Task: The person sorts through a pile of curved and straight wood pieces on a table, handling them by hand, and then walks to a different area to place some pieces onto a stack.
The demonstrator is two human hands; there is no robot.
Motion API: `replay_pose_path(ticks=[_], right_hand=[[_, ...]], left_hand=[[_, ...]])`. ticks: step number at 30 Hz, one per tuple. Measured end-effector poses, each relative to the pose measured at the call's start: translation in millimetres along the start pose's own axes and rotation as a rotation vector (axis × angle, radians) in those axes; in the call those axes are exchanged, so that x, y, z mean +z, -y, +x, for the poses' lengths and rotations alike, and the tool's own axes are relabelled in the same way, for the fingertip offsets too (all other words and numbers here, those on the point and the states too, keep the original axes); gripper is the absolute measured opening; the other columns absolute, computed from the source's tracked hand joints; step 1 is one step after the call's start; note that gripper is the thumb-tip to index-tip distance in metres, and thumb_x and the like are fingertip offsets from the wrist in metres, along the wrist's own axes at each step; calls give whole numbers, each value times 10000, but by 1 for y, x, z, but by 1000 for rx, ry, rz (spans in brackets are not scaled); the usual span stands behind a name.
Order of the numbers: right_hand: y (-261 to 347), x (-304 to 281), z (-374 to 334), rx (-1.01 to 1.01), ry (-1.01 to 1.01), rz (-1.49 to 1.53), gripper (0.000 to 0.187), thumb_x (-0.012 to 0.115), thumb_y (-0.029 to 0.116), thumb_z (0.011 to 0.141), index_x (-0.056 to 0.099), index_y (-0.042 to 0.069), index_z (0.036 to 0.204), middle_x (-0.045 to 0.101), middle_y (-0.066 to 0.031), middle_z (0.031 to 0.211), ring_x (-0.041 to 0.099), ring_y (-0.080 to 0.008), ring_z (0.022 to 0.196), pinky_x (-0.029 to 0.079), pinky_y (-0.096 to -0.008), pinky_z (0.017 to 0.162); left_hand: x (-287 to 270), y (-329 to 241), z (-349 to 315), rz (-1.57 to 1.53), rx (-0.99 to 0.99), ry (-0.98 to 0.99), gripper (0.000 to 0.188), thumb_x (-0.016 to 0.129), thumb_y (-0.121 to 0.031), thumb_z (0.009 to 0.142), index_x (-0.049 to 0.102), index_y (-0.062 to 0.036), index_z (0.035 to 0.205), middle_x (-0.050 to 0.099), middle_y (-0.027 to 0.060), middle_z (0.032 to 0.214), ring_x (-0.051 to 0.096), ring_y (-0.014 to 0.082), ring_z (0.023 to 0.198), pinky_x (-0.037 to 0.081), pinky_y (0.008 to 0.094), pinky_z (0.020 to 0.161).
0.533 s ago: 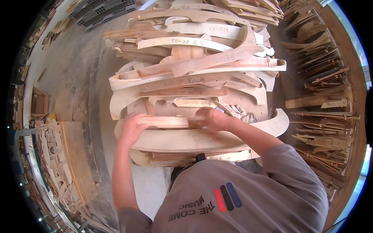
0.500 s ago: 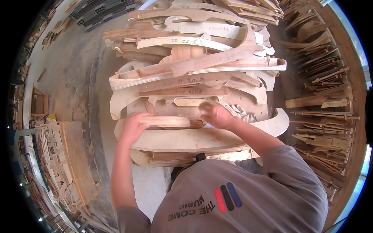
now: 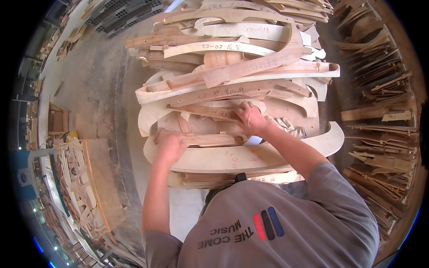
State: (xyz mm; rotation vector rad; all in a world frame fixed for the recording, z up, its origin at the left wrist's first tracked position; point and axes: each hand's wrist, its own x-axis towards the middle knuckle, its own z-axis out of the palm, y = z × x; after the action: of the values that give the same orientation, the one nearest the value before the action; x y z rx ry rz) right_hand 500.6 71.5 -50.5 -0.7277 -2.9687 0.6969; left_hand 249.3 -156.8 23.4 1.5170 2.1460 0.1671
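My left hand [image 3: 170,144] is closed on the left end of a short, thick wooden piece [image 3: 216,140] lying along the near side of the pile. My right hand [image 3: 251,118] is closed over the right end of a thin brown wooden strip [image 3: 205,110] with writing on it. That strip slants down to the right, its far end resting beside a larger marked board [image 3: 210,94]. Between my body and both hands lies a wide, pale curved panel [image 3: 205,156]. Crumpled grey-beige cloth [image 3: 288,127] sits just right of my right wrist.
Curved wooden templates [image 3: 268,67] are heaped on the far side of the pile. A rack packed with wooden parts [image 3: 380,152] lines the right side. At left stands another stack of cut frames [image 3: 76,178] by an upright board [image 3: 103,178]. Grey slatted pallets [image 3: 123,15] lie far left.
My right hand has moved away from me onto the brown strip's right end, and the strip now slants. My left hand stays at the short piece. The whole view has shifted slightly.
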Motion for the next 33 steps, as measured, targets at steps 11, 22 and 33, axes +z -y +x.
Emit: replay_pose_path(ticks=[11, 22, 33], right_hand=[[10, -20, -41, -100, 345, 267, 587, 680, 121, 781, 538, 28, 1342, 536, -223, 1262, 488, -391, 1209, 419, -445, 1043], [-17, -18, -34, -15, 215, 188, 490, 651, 297, 852, 589, 21, 1252, 592, -197, 1201, 543, -371, 1152, 441, -412, 1001], [-45, -5, -19, 327, -84, -176, 439, 644, 299, 869, 605, -44, 1141, 623, -187, 1166, 486, -327, 1221, 354, -424, 1055]], left_hand=[[8, -43, -18, -125, -93, -249, 280, 698, -225, 850, 691, -26, 1047, 678, 171, 1063, 610, 336, 1050, 464, 429, 899], [3, -63, 12, 28, -116, 178, 696, 665, -526, 830, 552, -82, 1354, 505, 178, 1417, 413, 341, 1343, 281, 488, 1128], [18, -74, 30, 81, -194, 173, 725, 550, -644, 855, 602, -83, 1311, 582, 170, 1324, 481, 325, 1288, 319, 488, 1087]])
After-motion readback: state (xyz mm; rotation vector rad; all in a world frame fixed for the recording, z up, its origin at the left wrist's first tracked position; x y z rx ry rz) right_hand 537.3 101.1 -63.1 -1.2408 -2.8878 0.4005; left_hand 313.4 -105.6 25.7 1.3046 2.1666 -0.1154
